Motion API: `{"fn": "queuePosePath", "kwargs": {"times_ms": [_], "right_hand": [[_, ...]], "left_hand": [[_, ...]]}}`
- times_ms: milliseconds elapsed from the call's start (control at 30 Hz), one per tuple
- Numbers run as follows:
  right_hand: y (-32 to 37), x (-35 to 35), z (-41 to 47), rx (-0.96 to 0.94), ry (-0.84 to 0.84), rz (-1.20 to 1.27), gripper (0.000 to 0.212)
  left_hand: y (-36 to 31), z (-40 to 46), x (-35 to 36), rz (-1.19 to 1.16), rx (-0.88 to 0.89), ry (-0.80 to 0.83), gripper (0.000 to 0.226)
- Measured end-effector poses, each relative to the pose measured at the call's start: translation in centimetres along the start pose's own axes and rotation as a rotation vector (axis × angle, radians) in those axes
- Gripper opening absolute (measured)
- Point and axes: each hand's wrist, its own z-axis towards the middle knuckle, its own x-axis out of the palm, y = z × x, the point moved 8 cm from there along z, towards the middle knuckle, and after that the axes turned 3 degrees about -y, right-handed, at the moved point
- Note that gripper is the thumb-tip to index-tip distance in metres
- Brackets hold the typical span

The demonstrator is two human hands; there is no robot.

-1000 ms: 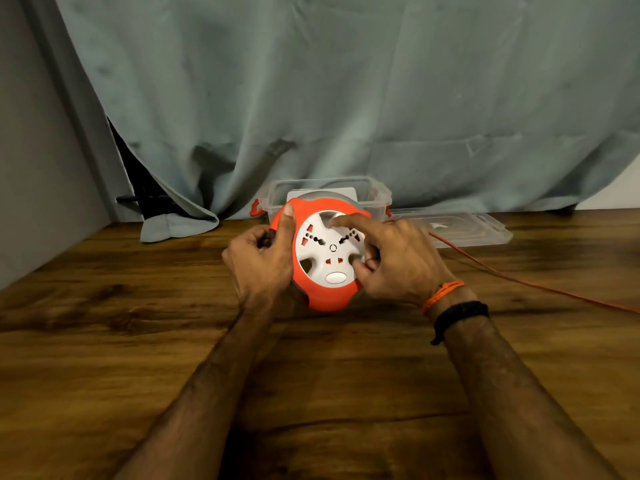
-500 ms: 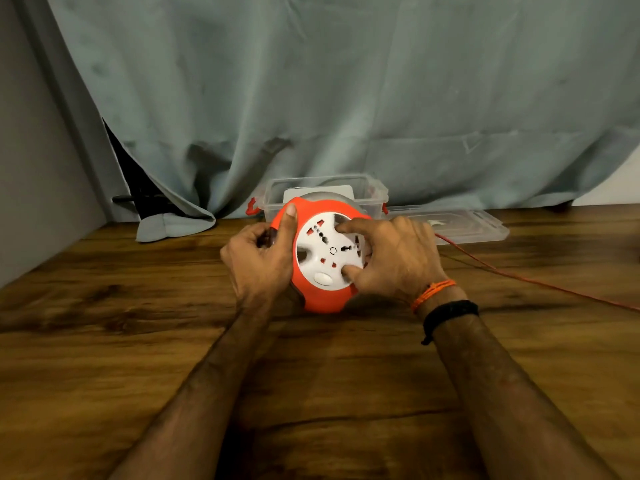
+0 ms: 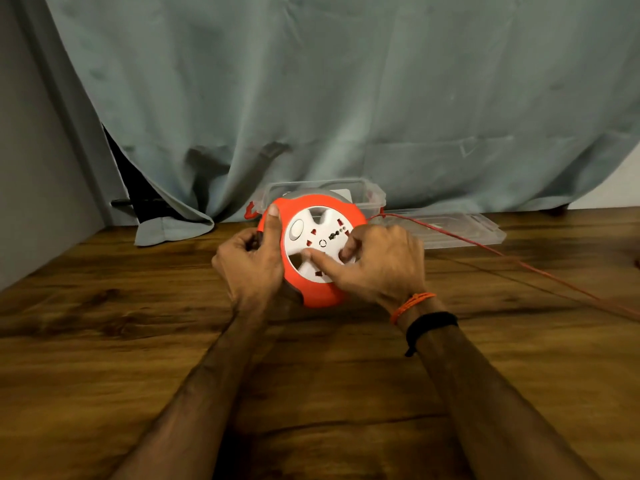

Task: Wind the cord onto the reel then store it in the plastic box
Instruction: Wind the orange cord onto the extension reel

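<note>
Grey-green curtain (image 3: 346, 98) hangs across the back of a dark wooden surface (image 3: 104, 341), its folds reaching down to the wood. Against the curtain stands the clear plastic box (image 3: 369, 195), open at the top, with a red latch on its left end; its clear lid (image 3: 460, 230) lies flat on the surface just to its right.

Directly in front of the box the orange reel (image 3: 322, 292) stands on edge on the surface, its white socket face (image 3: 320, 242) turned toward the camera. The left hand (image 3: 251, 265) holds the reel's left side — thumb laid up along the orange rim, fingers curled behind it, a firm grip. The right hand (image 3: 377, 261) is on the white face: the thumb presses across a spoke near the hub and the other fingers hook into a recess on the right side, so its grip is closed on the face. An orange thread band (image 3: 412, 303) and a black band (image 3: 431, 323) circle the right wrist.

From the reel's upper right the red cord (image 3: 502, 254) runs off slantwise over the lid's corner and across the wood, out of view at the right edge — a long stretch not yet wound.
</note>
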Motion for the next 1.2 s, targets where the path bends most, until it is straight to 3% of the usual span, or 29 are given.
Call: {"fn": "queuePosePath", "kwargs": {"times_ms": [133, 400, 600, 867, 967, 1200], "right_hand": [[0.1, -1.0, 0.6, -0.176, 0.071, 0.107, 0.030], [0.5, 0.3, 0.1, -0.279, 0.262, -0.002, 0.066], [0.2, 1.3, -0.1, -0.278, 0.275, -0.030, 0.065], [0.1, 0.9, 0.0, -0.295, 0.168, -0.086, 0.061], [-0.3, 0.4, -0.1, -0.248, 0.093, -0.116, 0.062], [0.0, 1.1, -0.7, 0.114, -0.021, -0.174, 0.077]], "left_hand": [[0.0, 0.3, -0.1, -0.005, -0.004, 0.027, 0.043], [-0.4, 0.4, 0.1, 0.028, 0.058, 0.046, 0.046], [-1.2, 0.0, 0.4, 0.030, 0.114, 0.089, 0.051], [-1.5, -0.1, 0.3, 0.013, 0.119, 0.078, 0.049], [-1.4, -0.1, 0.4, 0.000, 0.111, 0.095, 0.049], [-1.5, -0.4, -0.1, -0.037, 0.075, 0.007, 0.046]]}}
